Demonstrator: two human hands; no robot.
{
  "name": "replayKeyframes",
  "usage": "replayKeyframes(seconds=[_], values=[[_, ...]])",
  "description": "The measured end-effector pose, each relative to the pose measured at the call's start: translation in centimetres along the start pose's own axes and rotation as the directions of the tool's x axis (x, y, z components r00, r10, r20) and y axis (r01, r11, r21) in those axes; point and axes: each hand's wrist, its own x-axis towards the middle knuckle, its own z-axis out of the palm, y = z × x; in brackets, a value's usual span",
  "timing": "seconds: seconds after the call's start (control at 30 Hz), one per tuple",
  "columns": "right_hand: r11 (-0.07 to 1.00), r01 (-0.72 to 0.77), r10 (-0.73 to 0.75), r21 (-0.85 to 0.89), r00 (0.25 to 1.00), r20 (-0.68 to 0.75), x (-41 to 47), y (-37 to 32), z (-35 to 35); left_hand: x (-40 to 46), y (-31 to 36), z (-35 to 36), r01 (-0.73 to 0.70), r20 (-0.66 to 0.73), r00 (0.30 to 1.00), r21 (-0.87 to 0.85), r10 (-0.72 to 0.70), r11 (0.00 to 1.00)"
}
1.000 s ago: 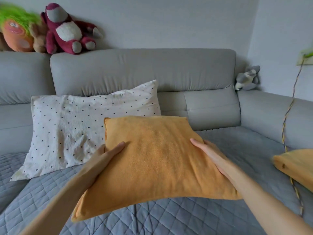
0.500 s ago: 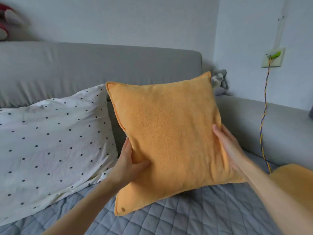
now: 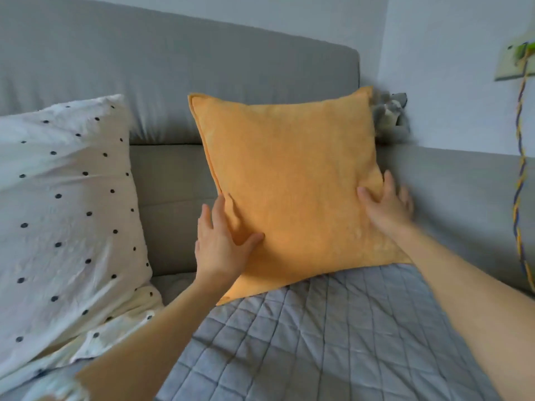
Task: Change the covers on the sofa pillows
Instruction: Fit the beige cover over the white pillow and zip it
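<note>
The orange pillow (image 3: 292, 186) is standing nearly upright at the far right of the sofa seat, leaning against the grey sofa backrest (image 3: 179, 70) with its bottom edge resting on the quilted grey seat cover (image 3: 333, 328). It is being propped in the corner, probably so it stays on display once released. The left hand (image 3: 221, 244) is cradling the pillow's lower left edge, fingers straight along the side and thumb spread across the front, a flat grip that steadies rather than pinches. The right hand (image 3: 386, 202) is pressing the right edge with fingers apart, nudging it square. To the left, well apart, a white polka-dot pillow (image 3: 66, 215) is leaning against the same backrest. A grey plush toy (image 3: 389, 117) is peeking out behind the orange pillow's far right corner.
</note>
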Motion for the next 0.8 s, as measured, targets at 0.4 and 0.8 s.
replayKeyframes(seconds=[0.4,0.8], values=[[0.835,-0.088,0.02,0.543,0.991,0.131,-4.9,0.3,5.3,-3.2,-1.1,1.8,-0.149,0.201,0.967,-0.04,0.154,0.988],[0.996,0.006,-0.028,0.089,0.97,0.242,-6.4,1.9,4.5,-1.3,-1.9,0.3,-0.303,0.49,0.866,0.356,0.1,0.884]])
